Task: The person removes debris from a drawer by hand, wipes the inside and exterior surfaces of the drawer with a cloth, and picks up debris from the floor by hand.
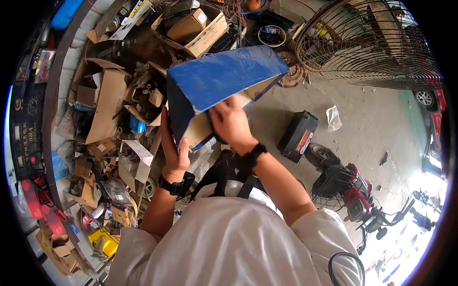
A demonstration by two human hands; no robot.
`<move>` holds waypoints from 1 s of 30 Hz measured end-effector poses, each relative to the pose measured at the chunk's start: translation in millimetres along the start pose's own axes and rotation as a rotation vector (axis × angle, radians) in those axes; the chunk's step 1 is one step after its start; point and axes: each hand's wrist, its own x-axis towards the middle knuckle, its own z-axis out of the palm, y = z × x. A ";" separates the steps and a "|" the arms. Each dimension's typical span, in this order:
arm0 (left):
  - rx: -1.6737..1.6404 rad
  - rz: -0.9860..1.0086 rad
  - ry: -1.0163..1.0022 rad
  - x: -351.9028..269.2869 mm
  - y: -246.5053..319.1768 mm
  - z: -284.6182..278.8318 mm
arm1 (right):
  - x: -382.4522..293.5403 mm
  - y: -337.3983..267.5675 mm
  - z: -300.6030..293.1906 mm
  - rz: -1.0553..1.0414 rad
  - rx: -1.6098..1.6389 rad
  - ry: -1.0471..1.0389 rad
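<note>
A long blue box with a pale inner lining is raised in front of me, tilted, its open side facing my body. My left hand grips its left end, the thumb on the near edge and the fingers along the outer side. At the opening is my right hand, slightly blurred, with its fingers bent and partly inside the box. Whether those fingers hold anything is hidden.
Shelving with cardboard boxes and loose parts runs along the left. A wire fan guard juts in at upper right. On the concrete floor are a black case, a plastic bag and a red electric scooter.
</note>
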 end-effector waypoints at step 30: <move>-0.026 -0.219 0.046 13.5 11.6 5.5 | -13.4 77.3 20.4 0.106 -0.356 -0.196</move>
